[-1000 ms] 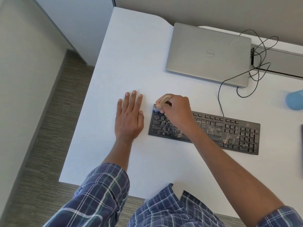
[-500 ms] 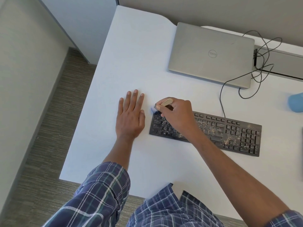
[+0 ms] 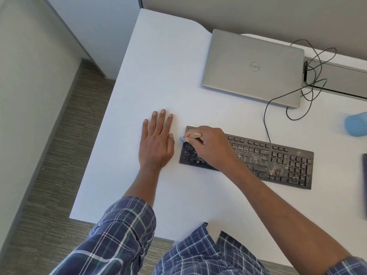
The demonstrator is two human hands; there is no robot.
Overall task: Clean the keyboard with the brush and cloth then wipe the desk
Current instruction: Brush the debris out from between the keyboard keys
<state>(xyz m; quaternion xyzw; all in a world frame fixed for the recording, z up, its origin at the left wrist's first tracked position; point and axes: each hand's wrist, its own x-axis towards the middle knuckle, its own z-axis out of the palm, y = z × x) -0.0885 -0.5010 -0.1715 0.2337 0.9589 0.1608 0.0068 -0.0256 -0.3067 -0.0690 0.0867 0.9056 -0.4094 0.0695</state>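
My right hand is gripping the brush over the dusty keyboard's left end; my left hand is lying flat, fingers straight, on the table

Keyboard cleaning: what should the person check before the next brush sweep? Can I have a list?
1. The small wooden-handled brush is gripped by the right hand: ok.
2. The blue bristles are at the left end of the black keyboard: ok.
3. The left hand lies flat on the white desk, off the keys: ok.
4. Keys free of crumbs: not ok, pale specks cover the right half.
5. Cloth ready: cannot tell; a blurred blue thing sits at the right edge.
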